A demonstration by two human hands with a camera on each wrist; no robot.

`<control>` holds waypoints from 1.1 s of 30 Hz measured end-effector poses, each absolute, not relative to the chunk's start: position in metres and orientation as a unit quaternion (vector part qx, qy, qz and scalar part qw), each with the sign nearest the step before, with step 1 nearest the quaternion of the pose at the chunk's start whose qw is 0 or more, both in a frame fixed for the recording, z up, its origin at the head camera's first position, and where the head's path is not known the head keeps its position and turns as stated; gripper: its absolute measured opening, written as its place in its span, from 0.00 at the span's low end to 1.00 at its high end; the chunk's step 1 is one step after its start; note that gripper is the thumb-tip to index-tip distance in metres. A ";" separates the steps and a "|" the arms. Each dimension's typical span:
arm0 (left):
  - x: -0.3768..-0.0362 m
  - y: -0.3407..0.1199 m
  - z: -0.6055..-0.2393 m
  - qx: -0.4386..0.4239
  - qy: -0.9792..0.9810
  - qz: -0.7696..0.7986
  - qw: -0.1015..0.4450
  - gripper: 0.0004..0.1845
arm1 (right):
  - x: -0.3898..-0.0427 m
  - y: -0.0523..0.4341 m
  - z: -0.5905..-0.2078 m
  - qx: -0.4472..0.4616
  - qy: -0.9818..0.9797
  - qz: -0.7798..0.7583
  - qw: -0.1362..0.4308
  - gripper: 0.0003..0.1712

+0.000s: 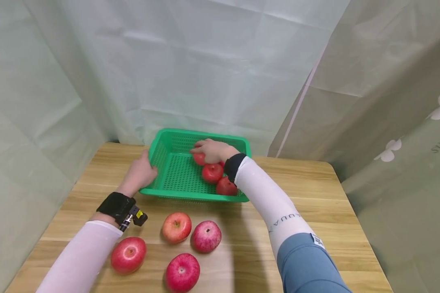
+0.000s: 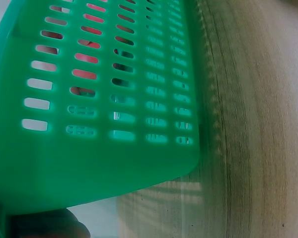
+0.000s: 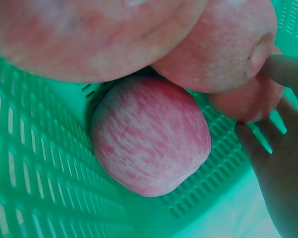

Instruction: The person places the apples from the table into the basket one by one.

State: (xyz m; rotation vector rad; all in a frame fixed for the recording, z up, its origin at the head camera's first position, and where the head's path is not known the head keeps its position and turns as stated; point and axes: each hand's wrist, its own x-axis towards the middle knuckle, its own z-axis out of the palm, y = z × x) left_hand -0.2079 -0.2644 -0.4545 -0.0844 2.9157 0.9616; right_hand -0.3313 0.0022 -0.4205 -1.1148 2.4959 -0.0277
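Note:
A green perforated plastic basket (image 1: 181, 196) stands near the table's back edge. My left hand (image 1: 139, 173) grips its left rim, fingers over the edge; the left wrist view shows the slotted basket wall (image 2: 89, 163) up close. Inside the basket, my right hand (image 1: 212, 150) holds a red apple (image 1: 199, 158) near the back, its fingers curved over the top. Two more apples, a middle one (image 1: 212, 174) and a front one (image 1: 226, 187), lie toward the right side. The right wrist view shows a streaked apple (image 3: 151, 139) on the basket floor beside others.
In front of the basket, several loose apples lie on the wooden table (image 1: 304, 211): an orange-red one (image 1: 177, 227), a pink-striped one (image 1: 207, 236), a deep pink one (image 1: 182, 272) and a red one (image 1: 128, 255) beside my left forearm. Pale sheeting (image 1: 205, 73) hangs behind the table.

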 end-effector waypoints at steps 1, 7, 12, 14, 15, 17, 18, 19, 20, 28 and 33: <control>-0.207 -0.264 -0.454 -0.026 0.949 0.312 0.033 0.37 | -0.331 0.002 -0.421 -0.399 0.893 -0.012 0.209 0.36; -0.206 -0.261 -0.452 -0.021 0.947 0.319 0.032 0.36 | -0.330 0.002 -0.426 -0.395 0.892 -0.025 0.218 0.37; -0.207 -0.261 -0.454 -0.024 0.945 0.324 0.037 0.36 | -0.328 0.003 -0.426 -0.385 0.897 -0.035 0.215 0.37; -0.208 -0.261 -0.454 -0.023 0.945 0.324 0.039 0.36 | -0.327 0.004 -0.426 -0.380 0.898 -0.038 0.218 0.37; -0.208 -0.261 -0.455 -0.023 0.945 0.325 0.039 0.36 | -0.327 0.005 -0.426 -0.378 0.899 -0.040 0.220 0.37; -0.209 -0.261 -0.455 -0.023 0.945 0.323 0.040 0.36 | -0.327 0.007 -0.425 -0.375 0.899 -0.043 0.220 0.37; -0.209 -0.261 -0.455 -0.022 0.946 0.321 0.040 0.36 | -0.327 0.008 -0.425 -0.376 0.900 -0.043 0.218 0.36; -0.210 -0.261 -0.456 -0.022 0.946 0.320 0.040 0.36 | -0.327 0.009 -0.424 -0.379 0.900 -0.043 0.213 0.36; -0.210 -0.261 -0.456 -0.021 0.947 0.318 0.039 0.36 | -0.328 0.009 -0.423 -0.380 0.900 -0.045 0.208 0.36; -0.211 -0.262 -0.455 -0.023 0.949 0.311 0.042 0.37 | -0.330 0.013 -0.416 -0.386 0.906 -0.047 0.166 0.32; -0.211 -0.263 -0.454 -0.021 0.948 0.314 0.047 0.38 | -0.328 0.017 -0.417 -0.372 0.910 -0.050 0.177 0.31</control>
